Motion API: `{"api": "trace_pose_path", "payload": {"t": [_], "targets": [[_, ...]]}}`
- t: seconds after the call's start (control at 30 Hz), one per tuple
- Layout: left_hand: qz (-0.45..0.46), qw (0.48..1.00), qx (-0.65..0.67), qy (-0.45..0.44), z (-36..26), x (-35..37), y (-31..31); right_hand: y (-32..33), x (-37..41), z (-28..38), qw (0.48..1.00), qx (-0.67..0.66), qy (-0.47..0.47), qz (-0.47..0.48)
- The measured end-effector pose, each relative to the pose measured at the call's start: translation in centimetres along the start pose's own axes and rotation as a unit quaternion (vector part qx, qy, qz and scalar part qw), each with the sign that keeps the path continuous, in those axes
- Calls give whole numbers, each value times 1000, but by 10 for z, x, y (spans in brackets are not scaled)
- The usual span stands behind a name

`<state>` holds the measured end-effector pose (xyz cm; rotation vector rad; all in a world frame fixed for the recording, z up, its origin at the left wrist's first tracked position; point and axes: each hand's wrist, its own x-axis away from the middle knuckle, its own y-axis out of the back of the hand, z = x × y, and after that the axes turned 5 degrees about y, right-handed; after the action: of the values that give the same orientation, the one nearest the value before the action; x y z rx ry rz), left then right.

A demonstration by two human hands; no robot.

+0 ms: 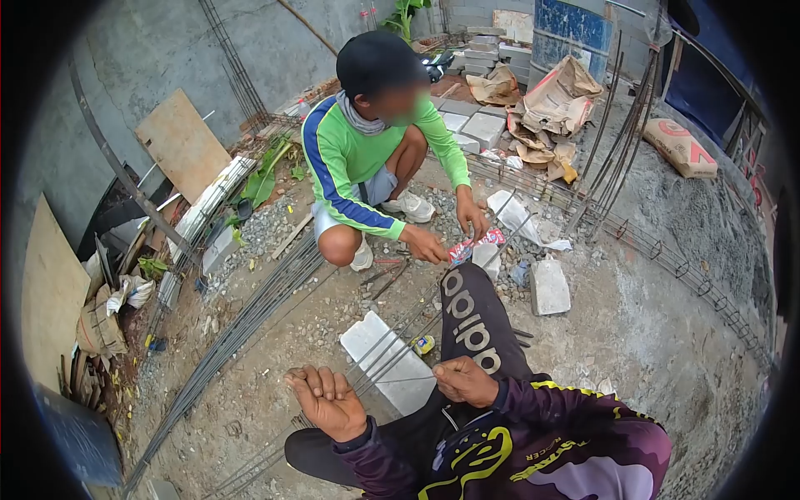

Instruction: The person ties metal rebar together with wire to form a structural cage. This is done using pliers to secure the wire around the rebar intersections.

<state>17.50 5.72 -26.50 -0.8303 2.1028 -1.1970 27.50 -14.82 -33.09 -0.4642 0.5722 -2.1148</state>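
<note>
My right hand (467, 381) is closed in a pinch on a thin wire (412, 380), which stretches left toward my other hand. My left hand (329, 402) is turned palm up with its fingers curled; anything in them is too small to make out. Several steel rods (379, 360) lie between my hands and the person opposite, across a pale concrete block (400, 387). A small yellow, round item (423, 344) rests beside the block, close to my knee.
A person in a green shirt (358, 171) squats opposite, holding a red patterned packet (475, 246). Long rebar (242, 333) runs along the left. Another block (550, 287) stands at right, near a rebar cage (667, 258). A cement bag (679, 148) lies farther back.
</note>
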Motion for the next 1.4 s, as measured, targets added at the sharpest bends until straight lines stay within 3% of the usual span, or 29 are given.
{"api": "trace_pose_path", "payload": {"t": [0.1,0.2,0.3,0.43,0.53,0.57,0.67,0.8,0.93,1.0,1.23,1.33,1.4], "targets": [[-34,998,32,31,3,0,1,7,-9,16,996,-46,78,-13],[-18,995,56,84,24,14,-5,0,-29,44,970,-44,189,-147],[3,989,34,146,56,40,-20,-20,-53,81,913,-142,251,-288],[15,980,25,195,80,64,-27,12,-48,84,921,-294,226,-118],[25,983,11,180,83,69,-27,11,-42,84,951,-180,234,-97],[30,984,8,174,79,67,-27,8,-41,77,962,-113,208,-137],[63,990,7,122,71,58,-29,2,-32,36,986,-78,104,-107],[86,993,23,74,54,38,-25,-33,-24,3,983,-172,-52,-27],[79,996,23,44,42,24,-11,-39,-37,9,992,-110,-42,-33],[74,996,33,29,39,19,0,-43,-39,8,998,-35,17,-57],[-18,985,159,64,43,-6,25,-39,-52,5,978,-92,140,-128],[58,983,154,82,41,6,29,-43,-42,-18,984,32,105,-138],[40,986,123,101,42,10,36,-46,-32,-31,975,190,93,-63]]}}
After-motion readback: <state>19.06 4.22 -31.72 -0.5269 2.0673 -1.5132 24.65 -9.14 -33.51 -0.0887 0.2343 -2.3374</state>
